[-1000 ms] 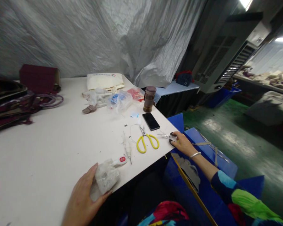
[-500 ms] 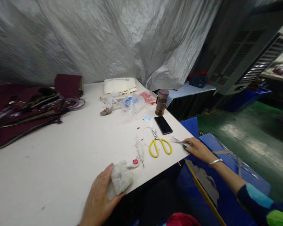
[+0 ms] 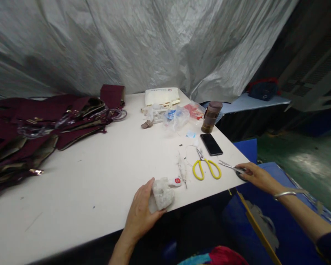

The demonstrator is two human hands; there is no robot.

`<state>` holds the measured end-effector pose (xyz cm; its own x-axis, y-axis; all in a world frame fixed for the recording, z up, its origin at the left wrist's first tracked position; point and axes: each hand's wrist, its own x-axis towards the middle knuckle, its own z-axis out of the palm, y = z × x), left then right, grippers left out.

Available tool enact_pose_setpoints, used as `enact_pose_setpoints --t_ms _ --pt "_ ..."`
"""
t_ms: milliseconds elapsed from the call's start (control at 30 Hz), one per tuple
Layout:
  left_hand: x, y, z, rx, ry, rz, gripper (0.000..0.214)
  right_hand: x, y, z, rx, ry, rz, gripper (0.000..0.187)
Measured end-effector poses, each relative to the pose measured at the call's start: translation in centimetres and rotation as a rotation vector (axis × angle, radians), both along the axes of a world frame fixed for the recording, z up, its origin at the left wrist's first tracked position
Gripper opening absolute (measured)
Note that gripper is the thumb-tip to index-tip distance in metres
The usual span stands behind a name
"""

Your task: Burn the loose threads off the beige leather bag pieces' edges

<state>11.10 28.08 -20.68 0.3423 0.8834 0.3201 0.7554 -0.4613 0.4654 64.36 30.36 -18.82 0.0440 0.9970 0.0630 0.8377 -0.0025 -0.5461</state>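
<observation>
My left hand (image 3: 140, 208) curls around a cloudy white lump (image 3: 163, 194) at the table's front edge, thumb below and fingers along its left side; its material is hard to tell. A white piece with a red round label (image 3: 177, 181) lies against the lump. At the right edge, my right hand (image 3: 257, 177) closes on the dark handles of small scissors (image 3: 233, 167), blades pointing left on the table. Between the hands lie yellow-handled scissors (image 3: 206, 167) and a slim white tool with a metal tip (image 3: 182, 169).
A black phone (image 3: 211, 144), a brown bottle (image 3: 212, 117) and clear plastic bags (image 3: 178, 118) stand or lie behind the scissors. A cream bag (image 3: 162, 96) sits at the back. Maroon bags (image 3: 57, 114) pile up at left. Blue bins (image 3: 267, 173) stand beyond the table's right edge.
The view has swung left, so everything appears further right and more maroon bags show. Both hands stay in nearly the same places, on the white lump and the small scissors.
</observation>
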Motion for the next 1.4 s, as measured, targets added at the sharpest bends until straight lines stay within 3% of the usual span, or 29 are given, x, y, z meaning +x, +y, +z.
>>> enact_pose_setpoints --t_ms 133,233,333,500,633,700,867,1000,1100,1300,1400 --pt "0.3 0.0 0.4 -0.011 -0.013 -0.035 0.107 0.3 -0.6 -0.1 0.021 0.004 -0.032 0.047" --pt "0.4 0.0 0.5 -0.033 -0.011 -0.024 0.106 -1.1 -1.6 0.7 0.211 -0.102 -0.129 0.046" --pt "0.4 0.0 0.5 -0.033 0.002 -0.027 0.109 -5.1 -3.1 1.8 0.314 -0.13 -0.125 0.036" --pt "0.2 0.0 0.4 -0.025 0.005 -0.039 0.113 -14.2 -4.4 2.3 0.212 0.018 0.127 0.023" --pt "0.1 0.1 0.4 -0.047 -0.014 -0.048 0.114 -19.2 -2.5 2.0 0.229 0.048 0.205 0.018" --pt "0.0 0.1 0.4 -0.065 -0.034 -0.056 0.115 -20.5 -0.6 2.1 0.251 -0.04 0.258 0.017" --pt "-0.4 0.1 0.2 -0.073 -0.102 -0.084 0.11 -21.5 4.9 3.0 0.271 -0.437 0.416 0.031" --pt "-0.6 0.0 0.1 -0.043 -0.187 -0.074 0.096 -21.6 7.6 3.3 0.246 -0.463 0.614 0.036" --pt "-0.5 -0.1 0.2 -0.05 -0.259 -0.025 0.092 -21.8 8.5 2.9 0.226 -0.457 0.685 0.033" --pt "-0.4 -0.1 0.5 0.008 -0.271 0.013 0.084 -20.8 8.3 2.6 0.242 -0.414 0.62 0.031" --pt "-0.4 -0.1 0.6 0.045 -0.271 0.034 0.079 -20.3 6.0 3.6 0.303 -0.093 0.433 0.032"
